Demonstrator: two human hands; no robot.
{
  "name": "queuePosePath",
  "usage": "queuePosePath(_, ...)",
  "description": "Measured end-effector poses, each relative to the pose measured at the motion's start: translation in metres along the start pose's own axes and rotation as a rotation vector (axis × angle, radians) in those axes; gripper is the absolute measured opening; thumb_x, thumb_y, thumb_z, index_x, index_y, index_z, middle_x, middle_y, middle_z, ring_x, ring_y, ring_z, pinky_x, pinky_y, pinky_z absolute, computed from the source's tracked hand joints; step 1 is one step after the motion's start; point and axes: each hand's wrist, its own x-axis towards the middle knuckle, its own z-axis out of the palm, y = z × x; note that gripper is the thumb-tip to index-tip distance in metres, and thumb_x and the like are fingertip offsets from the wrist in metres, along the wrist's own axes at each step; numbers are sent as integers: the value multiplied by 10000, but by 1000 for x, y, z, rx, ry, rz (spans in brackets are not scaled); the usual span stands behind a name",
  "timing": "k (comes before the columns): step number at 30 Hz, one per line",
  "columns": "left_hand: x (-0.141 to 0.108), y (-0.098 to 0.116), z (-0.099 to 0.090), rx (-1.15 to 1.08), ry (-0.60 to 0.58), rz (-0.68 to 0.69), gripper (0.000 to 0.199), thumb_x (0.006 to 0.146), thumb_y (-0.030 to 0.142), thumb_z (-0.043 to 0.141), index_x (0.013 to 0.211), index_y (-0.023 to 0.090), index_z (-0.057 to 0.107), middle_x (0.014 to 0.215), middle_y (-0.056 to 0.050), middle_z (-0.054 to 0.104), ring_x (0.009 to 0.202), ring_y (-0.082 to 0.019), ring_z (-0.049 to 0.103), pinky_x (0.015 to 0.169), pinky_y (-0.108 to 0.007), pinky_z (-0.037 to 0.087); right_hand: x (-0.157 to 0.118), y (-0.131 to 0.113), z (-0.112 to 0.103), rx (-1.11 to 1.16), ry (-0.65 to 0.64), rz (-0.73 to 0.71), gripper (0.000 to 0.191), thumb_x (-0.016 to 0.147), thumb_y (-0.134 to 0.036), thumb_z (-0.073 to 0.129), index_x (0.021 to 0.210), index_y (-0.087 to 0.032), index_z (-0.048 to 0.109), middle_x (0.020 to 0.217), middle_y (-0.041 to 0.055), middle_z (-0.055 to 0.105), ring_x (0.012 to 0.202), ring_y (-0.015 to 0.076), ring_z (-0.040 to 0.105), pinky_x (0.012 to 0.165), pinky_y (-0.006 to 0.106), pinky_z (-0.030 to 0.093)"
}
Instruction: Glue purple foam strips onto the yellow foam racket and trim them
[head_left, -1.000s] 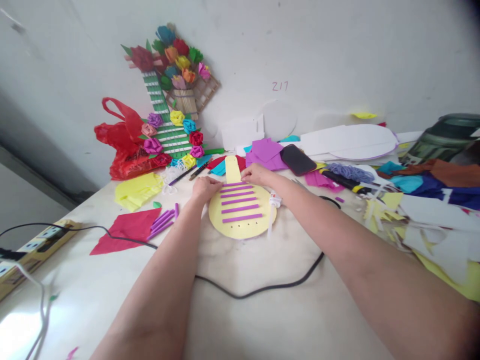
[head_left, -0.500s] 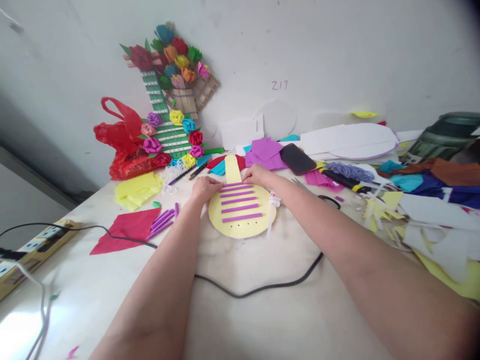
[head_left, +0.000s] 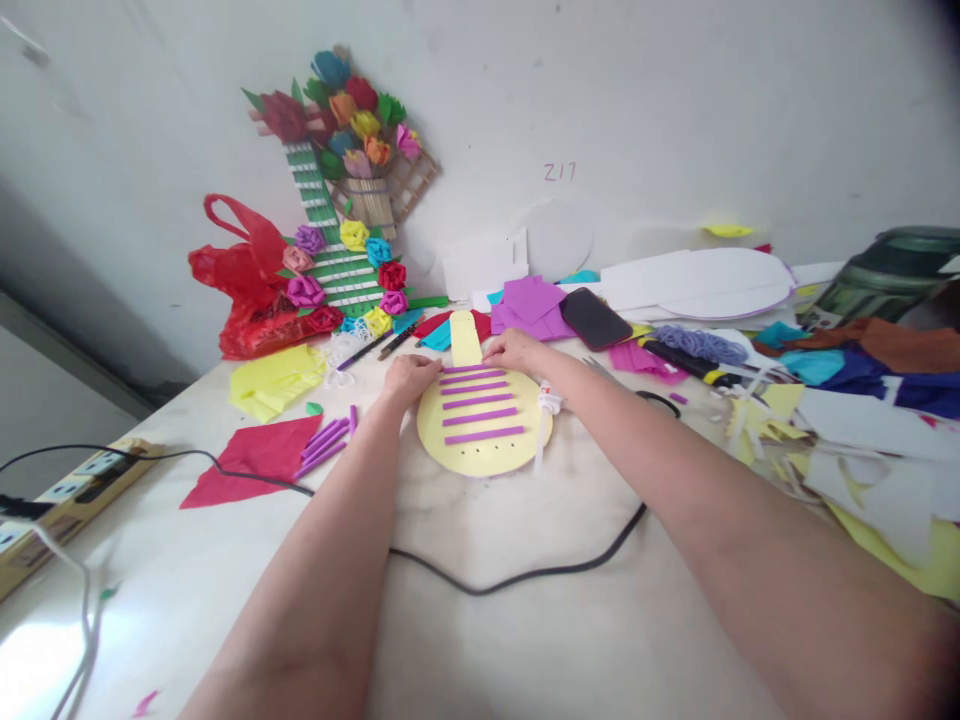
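A yellow guitar-shaped cutout [head_left: 480,455] lies flat on the table with its neck pointing away from me. Several purple paper strips [head_left: 480,415] run across its round body in roughly parallel rows. At the left end of the farthest purple strip [head_left: 474,368], my left hand [head_left: 411,378] has its fingers closed together. My right hand [head_left: 519,350] pinches at the same strip's right end, near the base of the neck. Fingertips partly hide both ends. A row of small dark holes shows along the cutout's near edge.
Rolled purple paper sticks [head_left: 324,445] rest by a red paper sheet [head_left: 255,462] on the left. A black cable [head_left: 517,578] crosses beneath my forearms. Behind are a phone [head_left: 597,318] and a flower-decorated guitar model [head_left: 345,265]. Paper scraps [head_left: 870,450] cover the right side.
Hardly anything differs. Both hands stay at the far strip's ends, with only a tiny shift of the fingers.
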Motion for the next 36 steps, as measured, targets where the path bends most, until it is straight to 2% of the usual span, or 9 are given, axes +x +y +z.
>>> queuePosePath(3, -1, 0, 0, -6, -3, -6, 316, 669, 453, 562, 772, 202, 726, 759, -46, 700, 763, -209, 621, 641, -255, 430, 0, -1, -1, -36, 39, 33, 200, 759, -272, 547, 668, -150, 676, 671, 6, 637, 614, 109, 534, 574, 217, 383)
queuePosePath(7, 0, 0, -1, -32, 5, -7, 323, 687, 458, 540, 780, 212, 729, 755, -43, 699, 758, -206, 613, 634, -260, 419, 1, -2, -3, -33, 71, 65, 236, 782, -268, 504, 626, -155, 641, 645, 8, 607, 579, 103, 499, 565, 222, 374)
queuePosePath(10, -1, -1, -3, -85, 27, -11, 349, 715, 458, 500, 789, 208, 732, 757, -42, 691, 738, -199, 602, 637, -263, 415, 1, -1, -5, -43, 69, 50, 220, 782, -253, 512, 649, -156, 658, 691, 19, 636, 613, 110, 529, 595, 220, 393)
queuePosePath(16, -2, -1, -10, -149, 96, -17, 414, 776, 424, 399, 810, 154, 710, 750, -60, 667, 701, -192, 580, 642, -266, 419, 1, 1, -6, -43, 100, 81, 183, 773, -259, 550, 824, -190, 712, 894, 21, 695, 751, 129, 590, 639, 203, 416)
queuePosePath(20, -1, 4, -12, -165, 186, -21, 384, 809, 349, 349, 842, 150, 676, 856, -80, 664, 765, -190, 579, 673, -263, 419, -1, -4, -8, -132, 126, 126, 207, 766, -305, 551, 769, -177, 713, 804, 28, 692, 682, 133, 578, 580, 218, 390)
queuePosePath(24, -1, 10, -13, -214, 207, -20, 298, 782, 351, 428, 878, 157, 633, 863, -69, 645, 739, -172, 567, 647, -254, 413, 1, -6, -7, -145, 146, 165, 189, 747, -305, 568, 765, -181, 709, 801, 22, 691, 688, 141, 581, 564, 232, 376)
queuePosePath(27, -2, 13, -16, -297, 223, -18, 300, 749, 406, 488, 847, 153, 616, 803, -51, 629, 678, -158, 550, 617, -252, 411, 2, -4, -4, -127, 172, 161, 163, 743, -291, 586, 807, -204, 708, 854, 14, 700, 755, 145, 598, 612, 231, 397)
queuePosePath(33, 2, 8, -18, -544, 155, -35, 363, 721, 474, 499, 585, 148, 581, 594, -41, 566, 613, -140, 527, 601, -237, 414, -1, -5, -5, -133, 210, 143, 154, 751, -279, 595, 845, -235, 710, 922, 5, 706, 823, 157, 613, 660, 244, 423)
queuePosePath(36, 6, 2, -19, -487, 255, -130, 348, 696, 479, 526, 651, 146, 617, 539, -28, 549, 537, -139, 509, 542, -246, 403, -2, -7, -7, -181, 212, 142, 161, 759, -285, 586, 843, -233, 714, 928, 8, 707, 822, 164, 615, 664, 255, 425)
